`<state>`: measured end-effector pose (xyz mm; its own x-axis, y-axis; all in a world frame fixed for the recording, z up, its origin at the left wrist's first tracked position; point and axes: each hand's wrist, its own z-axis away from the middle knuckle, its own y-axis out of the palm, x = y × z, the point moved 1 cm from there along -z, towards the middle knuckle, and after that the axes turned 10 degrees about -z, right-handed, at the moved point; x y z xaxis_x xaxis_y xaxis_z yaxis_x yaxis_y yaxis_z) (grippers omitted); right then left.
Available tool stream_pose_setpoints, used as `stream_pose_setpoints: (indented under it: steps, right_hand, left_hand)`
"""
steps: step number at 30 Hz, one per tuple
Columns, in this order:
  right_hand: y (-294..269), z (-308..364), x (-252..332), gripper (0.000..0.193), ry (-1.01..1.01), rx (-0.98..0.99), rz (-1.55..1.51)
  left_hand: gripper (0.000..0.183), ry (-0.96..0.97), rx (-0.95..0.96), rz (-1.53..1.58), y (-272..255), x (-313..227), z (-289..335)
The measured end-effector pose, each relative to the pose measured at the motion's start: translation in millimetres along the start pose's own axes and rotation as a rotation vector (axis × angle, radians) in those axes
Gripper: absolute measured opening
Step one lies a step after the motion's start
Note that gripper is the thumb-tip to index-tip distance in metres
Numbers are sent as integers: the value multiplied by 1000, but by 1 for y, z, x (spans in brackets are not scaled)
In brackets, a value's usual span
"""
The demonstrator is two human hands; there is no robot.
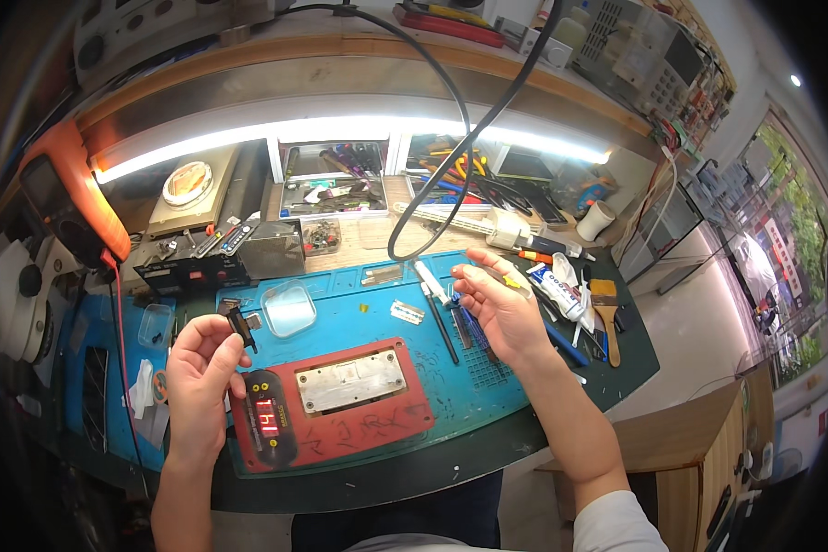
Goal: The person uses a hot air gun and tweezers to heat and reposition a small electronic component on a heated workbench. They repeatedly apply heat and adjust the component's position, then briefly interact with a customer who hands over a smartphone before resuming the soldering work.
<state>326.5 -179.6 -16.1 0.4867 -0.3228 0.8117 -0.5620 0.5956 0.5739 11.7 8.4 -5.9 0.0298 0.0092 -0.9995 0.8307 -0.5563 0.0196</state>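
White sleeve (616,526) in close at the front edge of the desk (368,495), and beyond it the right hand (504,308) is up over the blue mat (492,419): fingers half curled, thumb near the fingertips, and whether anything tiny sits between them cannot be told. Across to the left hand (202,359), and that one has a pinch, thumb against fingers, on a small black part (240,327) with a bit of metal on it, held up just past the far left corner of the red heating station (414,419). Down toward the desk's front edge sits that station, pale metal plate (351,380) screwed on top, red digits glowing on its black display panel (269,421). Just beyond it, a clear plastic dish (288,309), and to its right a razor blade (408,312) lying flat! Over toward the desk's right edge, a wooden-handled brush (612,331) beside a blue-and-white tube (561,290). Toward the left edge, an orange-cased multimeter (99,207) at a tilt.
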Motion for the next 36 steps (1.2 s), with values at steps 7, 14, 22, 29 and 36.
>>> stream_pose_setpoints:
  steps: [7,14,22,29,36]
  right_hand:
    - [-1,-1,-1,53,-32,-16,31]
    - [-2,-1,0,52,-33,-44,54]
    - [-2,-1,0,52,-44,-31,67]
    - [0,0,3,54,-47,-40,82]
    - [0,1,4,51,-95,-45,53]
  left_hand:
    - [19,5,5,5,-1,0,0]
    - [18,4,12,-1,-1,0,0]
    - [18,7,10,11,0,-1,1]
    - [18,-3,16,3,-1,-2,0]
    - [17,-8,2,-12,-1,-1,1]
